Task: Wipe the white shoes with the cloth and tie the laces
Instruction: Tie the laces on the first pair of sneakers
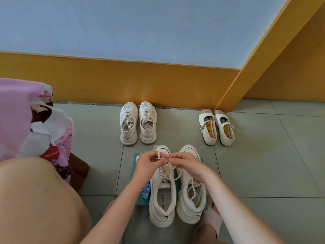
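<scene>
One white shoe (162, 199) reads FOXER and FASHION.

The left shoe (158, 217) carries "FASHION" on its tongue label (166, 182) and "FOXER" on its insole (162, 200). The right shoe (186, 213) shows only "ER" inside. A red patch (51, 153) on the pink fabric (15, 110) reads "LOVE YOU", upside down.

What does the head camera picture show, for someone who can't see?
The left hand and right hand pinch the lace of one white sneaker, its partner beside it on a teal mat. A blue cloth lies beside them; a laced pair and a strapped pair stand by the wall.
</scene>
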